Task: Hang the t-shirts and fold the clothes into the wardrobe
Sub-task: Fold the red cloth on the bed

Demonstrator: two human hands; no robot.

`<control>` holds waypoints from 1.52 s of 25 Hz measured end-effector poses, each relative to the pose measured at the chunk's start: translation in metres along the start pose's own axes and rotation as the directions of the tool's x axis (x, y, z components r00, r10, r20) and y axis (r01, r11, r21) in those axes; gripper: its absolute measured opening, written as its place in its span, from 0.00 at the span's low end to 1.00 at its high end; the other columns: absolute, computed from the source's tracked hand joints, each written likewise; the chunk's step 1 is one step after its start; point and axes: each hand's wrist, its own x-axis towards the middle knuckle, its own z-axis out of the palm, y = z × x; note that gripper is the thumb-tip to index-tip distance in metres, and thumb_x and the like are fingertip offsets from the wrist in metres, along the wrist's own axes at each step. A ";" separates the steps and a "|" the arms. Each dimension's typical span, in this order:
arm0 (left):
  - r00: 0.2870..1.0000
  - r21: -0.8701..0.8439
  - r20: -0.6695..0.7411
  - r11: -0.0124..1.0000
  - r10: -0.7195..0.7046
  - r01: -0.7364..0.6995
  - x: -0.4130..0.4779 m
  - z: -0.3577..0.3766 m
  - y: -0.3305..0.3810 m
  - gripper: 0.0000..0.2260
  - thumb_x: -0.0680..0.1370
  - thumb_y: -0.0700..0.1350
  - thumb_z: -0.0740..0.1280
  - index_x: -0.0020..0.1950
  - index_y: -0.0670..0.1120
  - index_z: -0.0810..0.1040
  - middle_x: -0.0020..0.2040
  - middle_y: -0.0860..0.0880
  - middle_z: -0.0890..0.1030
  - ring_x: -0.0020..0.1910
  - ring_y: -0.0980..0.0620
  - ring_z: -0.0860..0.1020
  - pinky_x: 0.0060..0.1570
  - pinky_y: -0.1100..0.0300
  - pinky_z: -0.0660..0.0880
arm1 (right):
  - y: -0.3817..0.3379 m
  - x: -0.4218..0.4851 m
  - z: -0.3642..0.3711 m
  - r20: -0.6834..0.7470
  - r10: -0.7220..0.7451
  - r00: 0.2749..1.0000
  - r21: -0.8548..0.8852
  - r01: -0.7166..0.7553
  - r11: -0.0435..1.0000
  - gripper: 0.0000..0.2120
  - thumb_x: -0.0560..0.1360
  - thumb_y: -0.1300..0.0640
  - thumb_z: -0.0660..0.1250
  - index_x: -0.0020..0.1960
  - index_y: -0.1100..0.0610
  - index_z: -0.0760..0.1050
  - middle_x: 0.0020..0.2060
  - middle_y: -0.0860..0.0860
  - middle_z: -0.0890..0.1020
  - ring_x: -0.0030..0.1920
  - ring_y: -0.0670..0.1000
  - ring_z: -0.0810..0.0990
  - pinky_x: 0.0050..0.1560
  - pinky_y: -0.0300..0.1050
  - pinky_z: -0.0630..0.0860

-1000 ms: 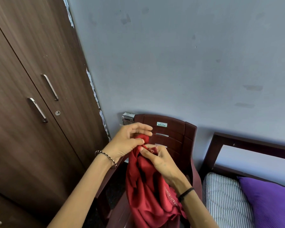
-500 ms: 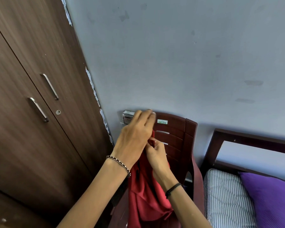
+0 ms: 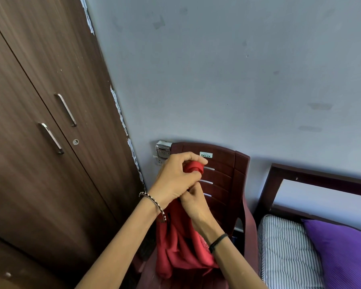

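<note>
Maroon chair [image 3: 223,165] behind red cloth [image 3: 181,251]

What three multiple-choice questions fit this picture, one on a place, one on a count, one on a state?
1. Where does the chair stand?
A. between the wardrobe and the bed
B. on top of the bed
C. inside the wardrobe

2. How many handles show on the wardrobe doors?
A. one
B. two
C. four

3. The red garment is:
A. folded on the bed
B. hanging in the wardrobe
C. gripped by the left hand and right hand

Answers: 1 A, the wardrobe is on its left and the bed on its right. 2 B, one on each door. 3 C, both hands curl round it above the seat.
</note>
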 end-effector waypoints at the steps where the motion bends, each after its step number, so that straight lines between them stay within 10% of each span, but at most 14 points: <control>1: 0.998 0.038 -0.001 0.997 0.068 -0.068 -0.003 0.002 0.000 0.19 0.65 0.38 0.66 0.49 0.58 0.84 0.42 0.58 0.83 0.44 0.61 0.80 0.49 0.64 0.76 | 0.000 -0.001 0.000 -0.023 -0.017 1.000 -0.006 0.017 1.000 0.13 0.78 0.73 0.63 0.49 0.55 0.77 0.41 0.46 0.83 0.42 0.39 0.80 0.43 0.37 0.76; 7: 0.925 0.418 -0.039 0.847 0.377 -0.327 -0.019 0.012 0.015 0.20 0.68 0.40 0.68 0.53 0.61 0.79 0.50 0.63 0.78 0.52 0.63 0.77 0.52 0.61 0.76 | -0.006 -0.003 -0.004 -0.035 -0.122 0.992 -0.025 0.121 0.992 0.18 0.81 0.75 0.57 0.47 0.52 0.73 0.42 0.46 0.77 0.38 0.30 0.76 0.43 0.28 0.73; 18: 0.785 0.659 -0.250 0.694 0.566 -0.290 -0.008 -0.004 0.014 0.07 0.77 0.56 0.68 0.49 0.57 0.84 0.47 0.58 0.79 0.44 0.58 0.79 0.37 0.66 0.68 | -0.003 0.015 -0.017 -0.119 -0.072 0.990 -0.074 0.063 0.995 0.10 0.81 0.65 0.66 0.46 0.53 0.81 0.37 0.41 0.84 0.39 0.37 0.78 0.42 0.34 0.74; 21: 0.788 0.664 -0.407 0.742 0.461 -0.091 0.012 -0.046 -0.001 0.08 0.79 0.52 0.67 0.51 0.52 0.84 0.46 0.51 0.80 0.44 0.46 0.81 0.40 0.55 0.76 | 0.008 0.025 -0.045 -0.142 -0.040 0.989 -0.146 0.019 0.989 0.08 0.81 0.50 0.69 0.55 0.51 0.85 0.49 0.46 0.88 0.52 0.43 0.84 0.58 0.43 0.77; 24: 0.803 0.634 -0.516 0.763 0.298 0.124 0.034 -0.095 -0.043 0.07 0.79 0.50 0.66 0.50 0.50 0.83 0.44 0.44 0.83 0.45 0.37 0.82 0.45 0.48 0.79 | 0.013 0.032 -0.076 -0.304 -0.089 0.949 -0.193 0.030 0.981 0.08 0.81 0.47 0.68 0.52 0.48 0.85 0.45 0.46 0.87 0.48 0.46 0.83 0.54 0.49 0.77; 29: 0.743 0.491 -0.669 0.743 -0.012 0.455 0.036 -0.158 -0.117 0.07 0.78 0.49 0.65 0.43 0.47 0.76 0.36 0.41 0.82 0.35 0.39 0.83 0.43 0.46 0.81 | 0.005 0.045 -0.130 -0.688 -0.068 0.723 -0.106 -0.007 0.994 0.08 0.83 0.53 0.65 0.52 0.53 0.83 0.44 0.50 0.83 0.48 0.52 0.81 0.50 0.44 0.77; 38: 0.649 0.249 -0.733 0.809 -0.202 0.533 0.018 -0.144 -0.168 0.05 0.78 0.46 0.58 0.45 0.45 0.68 0.35 0.40 0.82 0.33 0.37 0.82 0.43 0.44 0.80 | -0.003 0.039 -0.143 -0.849 -0.096 0.519 -0.143 -0.051 0.988 0.11 0.84 0.54 0.61 0.57 0.55 0.80 0.44 0.53 0.79 0.44 0.53 0.75 0.47 0.45 0.69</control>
